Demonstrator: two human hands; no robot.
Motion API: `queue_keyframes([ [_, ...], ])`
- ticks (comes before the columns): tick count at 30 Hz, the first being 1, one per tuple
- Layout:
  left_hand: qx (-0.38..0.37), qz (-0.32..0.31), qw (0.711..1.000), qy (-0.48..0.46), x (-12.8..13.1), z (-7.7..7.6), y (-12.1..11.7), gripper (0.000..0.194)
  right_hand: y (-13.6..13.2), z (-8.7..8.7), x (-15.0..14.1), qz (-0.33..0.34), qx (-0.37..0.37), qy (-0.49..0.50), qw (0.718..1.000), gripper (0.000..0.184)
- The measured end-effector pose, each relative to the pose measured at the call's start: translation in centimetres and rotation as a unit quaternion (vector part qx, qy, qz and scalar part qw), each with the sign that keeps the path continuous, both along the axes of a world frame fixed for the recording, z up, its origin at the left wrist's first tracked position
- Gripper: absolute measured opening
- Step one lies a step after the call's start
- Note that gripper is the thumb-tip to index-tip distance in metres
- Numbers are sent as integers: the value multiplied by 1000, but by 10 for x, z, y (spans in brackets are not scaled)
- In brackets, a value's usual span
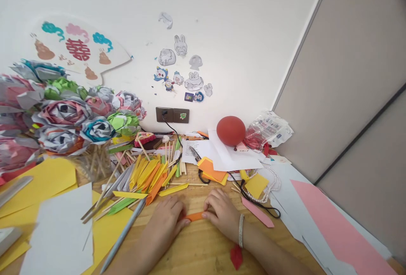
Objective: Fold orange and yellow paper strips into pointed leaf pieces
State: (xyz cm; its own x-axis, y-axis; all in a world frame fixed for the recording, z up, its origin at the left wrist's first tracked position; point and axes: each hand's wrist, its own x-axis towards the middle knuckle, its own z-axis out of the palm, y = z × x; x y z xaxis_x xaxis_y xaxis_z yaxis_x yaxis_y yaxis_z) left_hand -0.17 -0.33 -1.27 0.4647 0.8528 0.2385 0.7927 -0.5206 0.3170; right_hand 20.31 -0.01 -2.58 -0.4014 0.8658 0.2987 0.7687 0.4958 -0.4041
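Observation:
Both hands rest on the wooden table (pixel 203 249) near its front edge. My left hand (pixel 166 221) and my right hand (pixel 222 212) press a narrow folded orange paper strip (pixel 195 216) flat between them, each pinching one end. A beaded bracelet (pixel 241 230) circles my right wrist. Just behind the hands lies a fanned pile of folded yellow, orange and green paper strips (pixel 149 175) mixed with thin wooden sticks.
A bunch of paper roses (pixel 63 114) stands at the left. Yellow and white sheets (pixel 57 220) lie front left, with a grey pen (pixel 122 235). A red balloon (pixel 231 130), scissors (pixel 199 161), pearl string (pixel 269 188) and pink paper (pixel 333 228) lie to the right.

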Motion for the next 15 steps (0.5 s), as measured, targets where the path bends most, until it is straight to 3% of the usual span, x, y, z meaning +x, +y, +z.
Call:
queue_keyframes([
  [9,-23,-16,1000,6,0,3,-4,3,-5,7,0,35,5,-31,999,18],
  [15,15,-36,998,53,1,7,-9,4,-3,9,1,54,40,-40,997,18],
])
